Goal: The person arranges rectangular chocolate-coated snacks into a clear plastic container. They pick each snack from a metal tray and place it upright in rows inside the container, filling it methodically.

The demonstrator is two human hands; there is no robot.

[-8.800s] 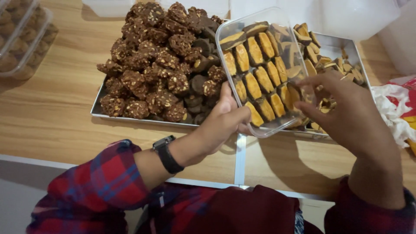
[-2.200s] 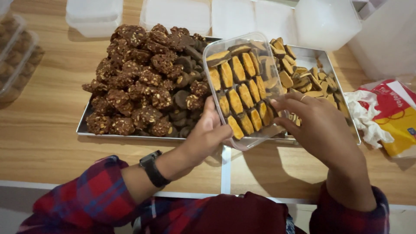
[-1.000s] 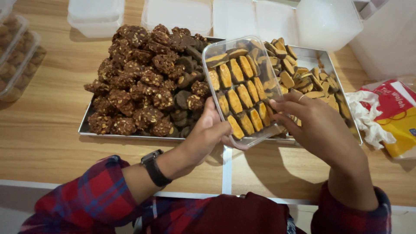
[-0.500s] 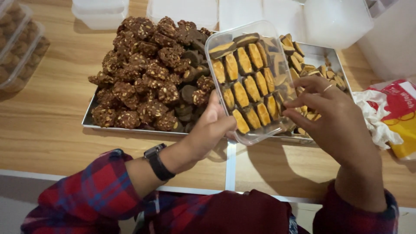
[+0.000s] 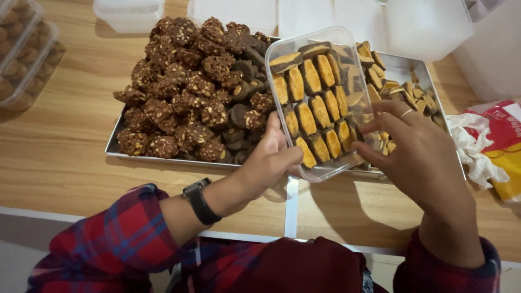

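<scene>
My left hand [image 5: 269,157] grips the near left corner of a clear plastic box [image 5: 286,51], held tilted above the tray. Inside the box stand rows of orange biscuits with dark chocolate edges [image 5: 317,108]. My right hand [image 5: 418,157], with a ring on one finger, reaches into the box's right side and its fingertips touch the biscuits there; whether it pinches one is hidden by the fingers. A black watch sits on my left wrist [image 5: 199,199].
A metal tray [image 5: 116,149] carries a heap of dark nut-covered cookies [image 5: 190,92] on the left and loose orange biscuits [image 5: 401,89] on the right. Filled clear boxes [image 5: 24,51] stand far left, empty containers [image 5: 130,11] at the back, crumpled plastic and a red-yellow packet [image 5: 496,149] at right.
The box has stayed in my left hand with small shifts and tilts. My right hand keeps working at the box's right side, fingers moving among the biscuits.
</scene>
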